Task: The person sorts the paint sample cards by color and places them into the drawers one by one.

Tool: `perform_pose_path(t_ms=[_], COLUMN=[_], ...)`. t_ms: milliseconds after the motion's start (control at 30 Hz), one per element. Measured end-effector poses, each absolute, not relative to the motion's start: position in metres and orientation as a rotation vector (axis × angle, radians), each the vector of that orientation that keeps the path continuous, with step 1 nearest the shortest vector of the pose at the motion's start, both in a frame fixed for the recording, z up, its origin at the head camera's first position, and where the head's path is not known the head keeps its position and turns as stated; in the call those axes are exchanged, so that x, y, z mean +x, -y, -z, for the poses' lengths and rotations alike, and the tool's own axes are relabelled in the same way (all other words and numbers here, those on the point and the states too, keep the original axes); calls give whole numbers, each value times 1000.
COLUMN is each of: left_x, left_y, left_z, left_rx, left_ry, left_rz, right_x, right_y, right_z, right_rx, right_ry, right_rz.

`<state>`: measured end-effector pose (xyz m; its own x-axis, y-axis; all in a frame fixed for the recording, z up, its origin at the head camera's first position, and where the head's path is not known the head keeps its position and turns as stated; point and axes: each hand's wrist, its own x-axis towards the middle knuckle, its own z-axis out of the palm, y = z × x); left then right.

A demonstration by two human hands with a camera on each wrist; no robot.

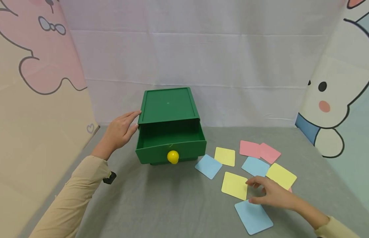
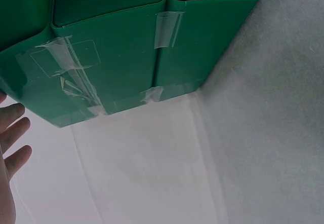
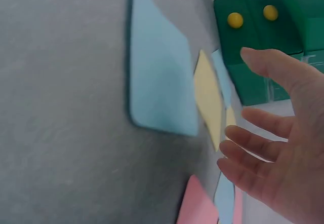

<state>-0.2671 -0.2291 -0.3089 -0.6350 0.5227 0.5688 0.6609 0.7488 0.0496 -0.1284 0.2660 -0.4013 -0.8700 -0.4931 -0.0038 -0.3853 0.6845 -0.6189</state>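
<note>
A green drawer cabinet (image 1: 168, 106) has its top drawer (image 1: 153, 154) pulled out, with a round yellow knob (image 1: 173, 157) on its front; the visible inside looks bare. My left hand (image 1: 118, 132) lies against the cabinet's left side, fingers fairly straight. Over the cards on the right hovers my right hand (image 1: 272, 194), fingers loosely bent and nothing between them. Its thumb is at the far edge of the nearest blue card (image 1: 254, 218); whether it touches cannot be told. Beside its fingertips is a yellow card (image 1: 234, 185). The right wrist view shows thumb and fingers apart.
More blue, yellow and pink cards (image 1: 250, 148) lie scattered right of the cabinet, some overlapping. Clear tape (image 2: 167, 29) joins the cabinet's stacked units. White cloth (image 1: 202, 59) hangs behind the grey table (image 1: 166, 205), and printed panels stand at both sides.
</note>
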Motion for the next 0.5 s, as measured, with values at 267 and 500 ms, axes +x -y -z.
perform_pose_path(t_ms=[267, 500], left_x=[-268, -269], left_y=[228, 228], left_z=[310, 311], left_rx=[-891, -896], left_ry=[2409, 2391], left_rz=[351, 352], right_x=[-124, -127], right_y=[-279, -279], right_z=[423, 428], right_rx=[-960, -1038], right_ry=[-2752, -2720], right_rz=[894, 860])
